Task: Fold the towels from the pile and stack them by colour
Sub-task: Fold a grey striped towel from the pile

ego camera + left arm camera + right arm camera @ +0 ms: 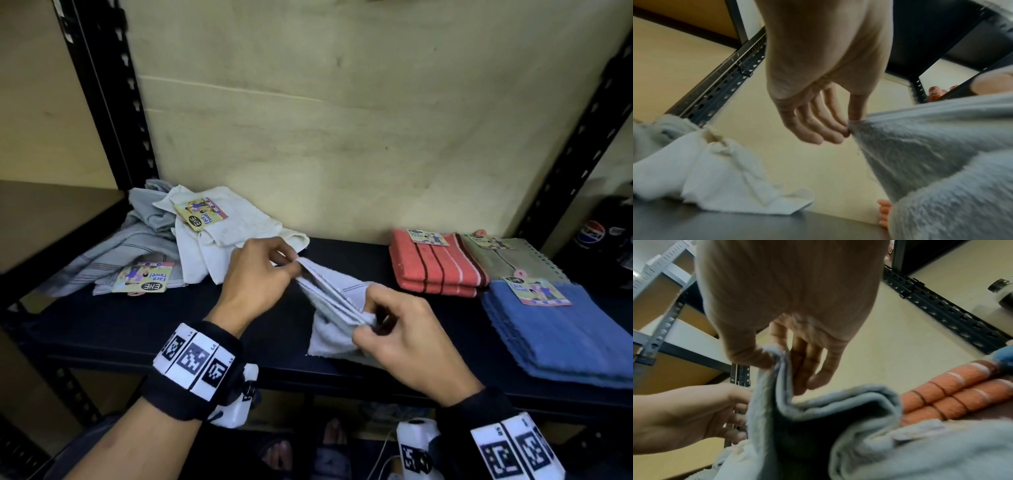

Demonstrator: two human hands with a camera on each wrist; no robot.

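Note:
A pale grey towel is stretched in folds above the middle of the black shelf. My left hand pinches its far corner. My right hand pinches its near corner between thumb and fingers. The loose pile of white and grey towels lies at the back left. Folded stacks stand to the right: orange striped, olive and blue.
Black slotted uprights frame the shelf on both sides against a cream wall. A cardboard label lies on the grey towels at the left. Bottles stand beyond the right upright. The shelf's front edge runs just below my hands.

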